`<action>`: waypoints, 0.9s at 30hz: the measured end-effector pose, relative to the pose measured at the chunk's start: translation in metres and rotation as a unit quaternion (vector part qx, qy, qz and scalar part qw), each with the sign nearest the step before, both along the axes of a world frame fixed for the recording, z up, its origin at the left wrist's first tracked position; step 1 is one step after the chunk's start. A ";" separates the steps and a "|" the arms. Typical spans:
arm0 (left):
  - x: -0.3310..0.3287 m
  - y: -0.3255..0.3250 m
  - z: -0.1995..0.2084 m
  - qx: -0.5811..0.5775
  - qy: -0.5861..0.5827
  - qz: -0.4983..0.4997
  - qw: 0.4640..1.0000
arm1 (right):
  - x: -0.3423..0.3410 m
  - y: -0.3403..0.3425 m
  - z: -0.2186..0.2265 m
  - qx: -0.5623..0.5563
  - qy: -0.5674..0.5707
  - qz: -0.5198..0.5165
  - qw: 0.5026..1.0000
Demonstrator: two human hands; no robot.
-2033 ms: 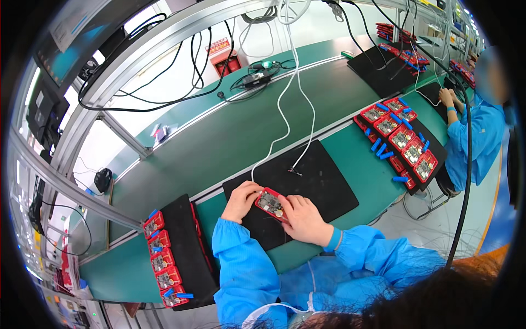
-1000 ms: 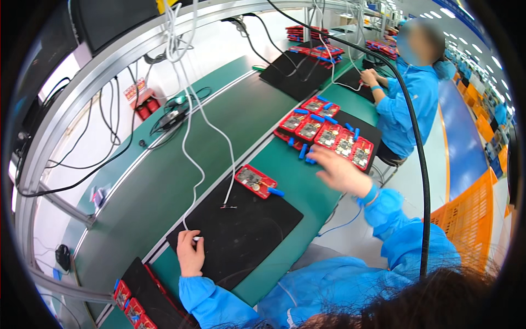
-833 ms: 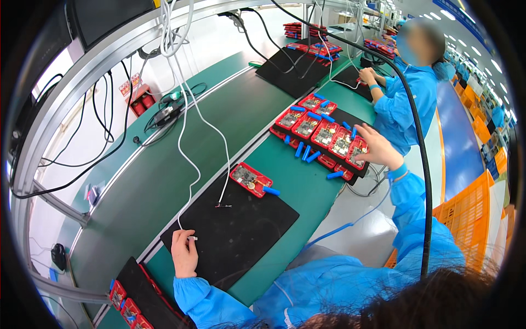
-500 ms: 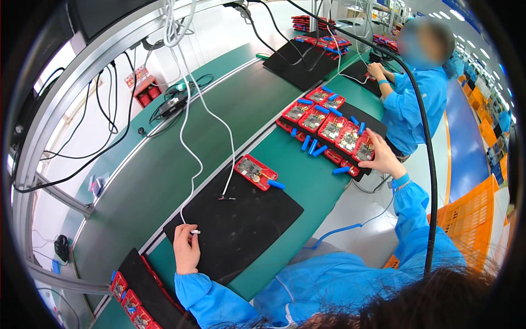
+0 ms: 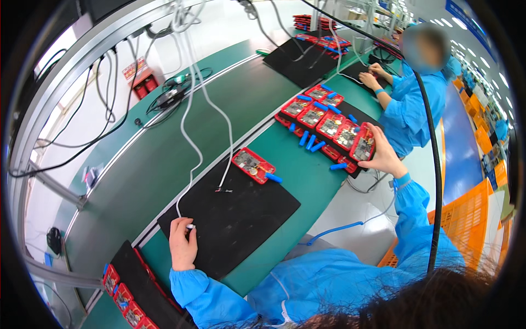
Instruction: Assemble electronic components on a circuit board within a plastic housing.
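Observation:
My left hand (image 5: 182,244) pinches the small white plug (image 5: 190,226) of a white cable over the left part of a black mat (image 5: 246,219). My right hand (image 5: 383,153) grips the nearest red case (image 5: 362,146) with a circuit board inside, thumb at its near edge and fingers over its far side. That case looks slightly raised and tilted at the end of a row of similar red cases (image 5: 312,116), which have blue cylinders attached. Another red case with a board (image 5: 253,165) and a blue cylinder (image 5: 273,177) lies at the mat's far edge. A second white cable (image 5: 223,183) ends in bare-looking leads on the mat.
More red cases (image 5: 121,296) stand by a black sheet at lower left. A co-worker in blue (image 5: 411,109) handles something on a farther mat. An orange crate (image 5: 446,225) stands at right. A black cable (image 5: 433,164) hangs before me, and a blue coiled cord (image 5: 334,229) runs from my right wrist.
My right hand has closed on the end red case, which now appears lifted and tilted a little. My left hand keeps the white plug. The whole view has shifted slightly.

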State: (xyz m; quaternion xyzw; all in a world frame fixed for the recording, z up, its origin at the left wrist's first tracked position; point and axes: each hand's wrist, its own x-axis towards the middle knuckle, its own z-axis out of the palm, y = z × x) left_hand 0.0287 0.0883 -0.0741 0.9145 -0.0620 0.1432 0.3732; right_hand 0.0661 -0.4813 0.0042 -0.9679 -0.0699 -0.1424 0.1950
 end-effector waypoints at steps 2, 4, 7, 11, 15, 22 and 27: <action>0.001 0.001 0.000 0.008 -0.002 -0.004 1.000 | -0.006 0.012 0.007 -0.016 -0.044 0.022 0.999; -0.002 0.004 -0.003 0.008 -0.010 -0.001 1.000 | -0.009 0.044 0.021 0.056 -0.035 0.087 0.994; -0.006 0.006 -0.002 0.011 0.019 0.015 1.000 | -0.015 0.117 0.042 0.116 0.039 0.217 0.968; -0.007 0.010 -0.007 0.042 -0.007 0.052 0.998 | -0.015 0.219 0.003 0.056 0.049 0.378 0.923; -0.011 0.006 0.005 0.043 -0.065 0.084 0.993 | -0.016 0.309 -0.052 0.026 0.014 0.383 0.923; -0.019 -0.033 0.011 0.093 -0.002 -0.010 0.996 | -0.018 0.331 -0.049 -0.068 0.061 0.277 0.957; -0.026 -0.059 0.022 0.171 0.052 -0.041 0.983 | 0.040 0.321 -0.047 -0.003 -0.004 0.259 0.966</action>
